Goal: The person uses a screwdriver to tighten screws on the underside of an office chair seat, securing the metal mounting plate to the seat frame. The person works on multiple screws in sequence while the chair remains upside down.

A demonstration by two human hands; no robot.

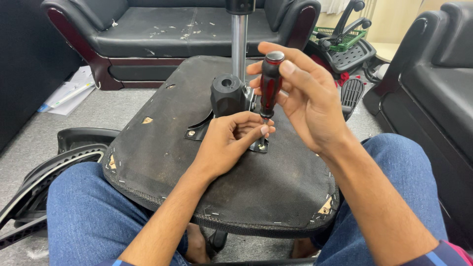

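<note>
Item: red-and-black-handled screwdriver [270, 83], upright at the centre, tip on a screw of the black metal mounting plate [199, 132]. Our right hand [308, 101] grasped its handle; our left hand [227, 140] pinched the shaft low down. Beneath lay the upturned black fabric chair seat [246, 182] across our knees. At twelve o'clock we noted a chrome gas-lift column [239, 44]; beyond it, a black leather sofa [162, 29].

Upturned office chair seat [162, 162] resting across both knees in blue jeans, black fabric underside facing up. Right hand [308, 101] gripping a red-and-black screwdriver [270, 83] upright, tip on a screw [261, 146] of the metal mounting plate [197, 132]. Left hand [227, 143] pinching the shaft near the tip. Black sofa [162, 29] behind.
</note>
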